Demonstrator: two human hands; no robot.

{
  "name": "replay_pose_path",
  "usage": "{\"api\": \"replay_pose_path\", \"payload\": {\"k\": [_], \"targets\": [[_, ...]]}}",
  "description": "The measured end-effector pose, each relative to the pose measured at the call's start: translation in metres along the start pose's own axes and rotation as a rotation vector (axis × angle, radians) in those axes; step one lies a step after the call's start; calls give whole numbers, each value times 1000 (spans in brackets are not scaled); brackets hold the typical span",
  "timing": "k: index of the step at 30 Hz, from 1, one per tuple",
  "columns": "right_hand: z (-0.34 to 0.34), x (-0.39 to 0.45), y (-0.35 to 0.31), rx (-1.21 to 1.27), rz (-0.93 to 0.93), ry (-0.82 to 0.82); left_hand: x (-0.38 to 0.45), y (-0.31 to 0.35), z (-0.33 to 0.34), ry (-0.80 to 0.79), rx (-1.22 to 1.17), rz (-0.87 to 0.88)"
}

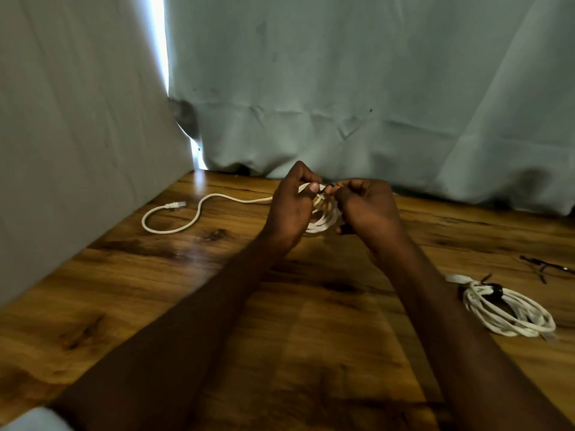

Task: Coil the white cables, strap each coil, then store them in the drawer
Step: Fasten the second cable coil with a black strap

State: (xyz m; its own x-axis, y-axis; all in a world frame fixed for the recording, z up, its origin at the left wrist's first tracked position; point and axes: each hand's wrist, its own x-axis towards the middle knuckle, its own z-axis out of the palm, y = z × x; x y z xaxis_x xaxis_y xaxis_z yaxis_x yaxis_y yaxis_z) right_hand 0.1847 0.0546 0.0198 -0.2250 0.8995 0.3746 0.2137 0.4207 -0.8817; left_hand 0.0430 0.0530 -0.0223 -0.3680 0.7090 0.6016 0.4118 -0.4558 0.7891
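The person is strapping the second coil. The left hand [291, 209] grips the coil [323, 217] of white cable, thumb pressed over the top of the loops, holding it up just above the table [217, 306]. The right hand [362, 206] pinches a small dark strap [327, 188] at the top of the coil, fingers curled; how far the strap goes round the loops cannot be told, since the hands hide it. The cable's loose tail [174, 217] runs left from the coil and lies in a curve on the table, ending in a plug [178, 205], so this coil is not fully wound.

A finished coil [510, 312] with a dark strap round it lies well apart, to the right on the table. A few spare straps [543, 269] lie beyond it. No drawer is in view.

The next move likely calls for either winding in the tail or cinching the strap tight while the left hand keeps the loops bunched; if that grip loosens, the loops could spring apart.
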Motion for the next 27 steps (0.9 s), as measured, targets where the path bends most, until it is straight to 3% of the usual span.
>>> {"api": "replay_pose_path", "payload": {"k": [3, 5, 9, 15, 17, 20, 24, 27], "targets": [[-5, 4, 13, -461, -374, 90, -1, -6, -7, -115, -35, -67], [-10, 8, 19, -549, -404, 150, -2, -4, -11, -223, -95, -90], [-21, 14, 25, -603, -265, 318, -8, 17, -11, -533, -170, -144], [-36, 15, 35, -245, 159, 51, -14, 24, -9, -725, -208, -78], [-34, 10, 33, -80, 307, -16, -13, 25, -9, -699, -187, -42], [-30, 11, 35, 55, 457, -43, -10, 24, -7, -526, -188, -43], [-22, 8, 40, 53, 399, -88, -6, 21, -3, -311, -205, -116], [-20, 10, 41, -105, 306, -116, -3, 14, -3, -230, -174, -169]]}}
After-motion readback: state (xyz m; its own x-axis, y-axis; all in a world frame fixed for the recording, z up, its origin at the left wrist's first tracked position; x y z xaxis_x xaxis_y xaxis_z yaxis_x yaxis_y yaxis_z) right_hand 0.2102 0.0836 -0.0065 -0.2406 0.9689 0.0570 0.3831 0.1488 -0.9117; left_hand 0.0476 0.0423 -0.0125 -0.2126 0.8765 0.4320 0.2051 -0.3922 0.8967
